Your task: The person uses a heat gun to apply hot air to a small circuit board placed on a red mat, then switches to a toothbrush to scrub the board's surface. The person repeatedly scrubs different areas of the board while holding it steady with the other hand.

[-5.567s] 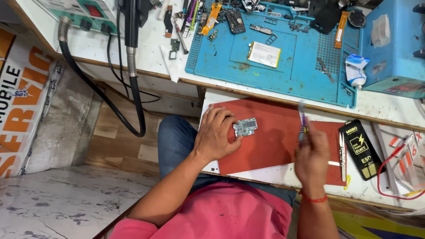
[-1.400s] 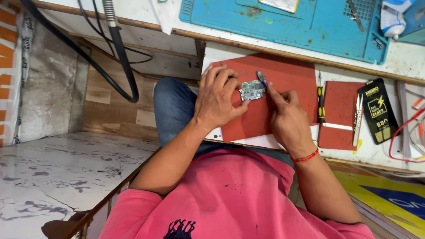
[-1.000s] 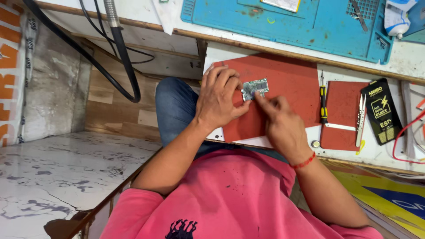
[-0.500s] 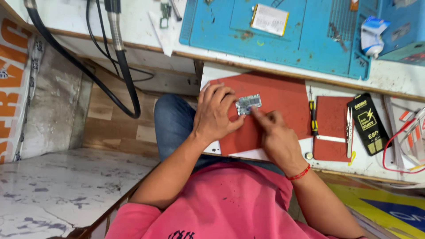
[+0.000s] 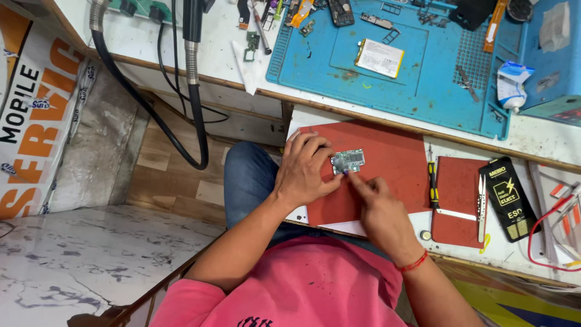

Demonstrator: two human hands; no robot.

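Nearest you, your right hand (image 5: 382, 209) rests on the big red mat (image 5: 387, 160), its forefinger stretched up and to the left so the tip meets the lower edge of the small green circuit board (image 5: 348, 161); the other fingers are curled in loosely, and I cannot tell whether this grip holds a fine tool or nothing at all. Your left hand (image 5: 308, 166) sits just beside it, level with the board, its grip pinching the board's left end between thumb and fingertips and pinning it to the mat. So the board lies up and left of your right grip and directly right of your left grip, and the left is the closer of the two. Its long axis runs nearly left to right, the right end tilted slightly away from you. Farther right, a yellow-handled screwdriver (image 5: 432, 184) lies between the big mat and a smaller red mat (image 5: 455, 181), well apart from both hands. Beyond, across the edge of the table (image 5: 544, 142), the blue work mat (image 5: 423, 66) carries a flat phone battery (image 5: 379, 58).
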